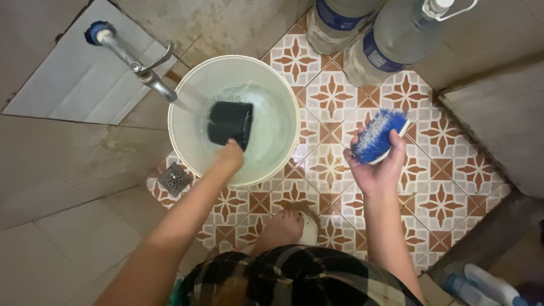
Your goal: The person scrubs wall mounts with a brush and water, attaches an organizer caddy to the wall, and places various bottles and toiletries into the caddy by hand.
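My left hand (229, 154) is closed on the rim of a black dipper (229, 122), holding it tilted in the water inside the white bucket (184, 96), which stands on the patterned floor tiles (442, 170) near their left edge, just below the wall tap (141, 71). My right hand (377, 167) is wrapped around a blue-bristled scrub brush (378, 135), bristles up, held in the air over the tiles, well apart from the bucket. The risks I see are mostly about water and footing. If I lift the dipper too full or too fast, it can slop over the bucket's near rim onto my bare foot (286, 226), which rests on the tiles just beside the bucket. Wet tiles are slick, and I am crouched and leaning forward, so a slip seems possible. My grip on the dipper is only at its edge, so a heavy load could twist it loose. The floor drain (174, 179) sits at the tiles' left edge, touching distance from the bucket's base, so spills should run there. Two large water bottles (368, 34) stand at the far edge; a careless swing of the brush could knock one.
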